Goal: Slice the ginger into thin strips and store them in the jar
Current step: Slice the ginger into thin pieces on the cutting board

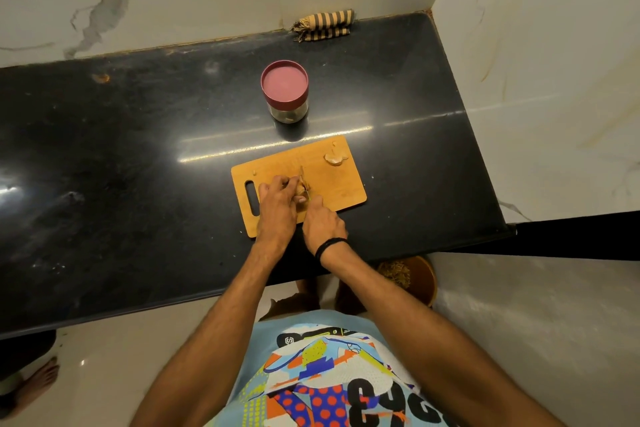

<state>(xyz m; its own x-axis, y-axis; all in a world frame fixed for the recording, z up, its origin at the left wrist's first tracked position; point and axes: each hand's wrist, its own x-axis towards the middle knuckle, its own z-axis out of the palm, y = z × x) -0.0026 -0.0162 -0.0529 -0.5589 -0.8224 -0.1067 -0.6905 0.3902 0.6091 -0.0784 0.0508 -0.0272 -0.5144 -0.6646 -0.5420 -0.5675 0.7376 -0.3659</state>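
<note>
Our left hand (277, 199) pins the ginger (300, 190) under its grip while our right hand (322, 222) holds the knife (303, 180), blade across it, on the cutting board (346, 191). Slicing is under way; another ginger piece (335, 158) waits far right. The jar (284, 90), farther along the tabletop (138, 149), has its lid on.

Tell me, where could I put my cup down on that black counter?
The black stone counter is bare left of the wooden cutting board, and between the maroon-lidded glass jar and striped cloth. The board's near end is crowded: left hand, right hand, ginger piece.
</note>
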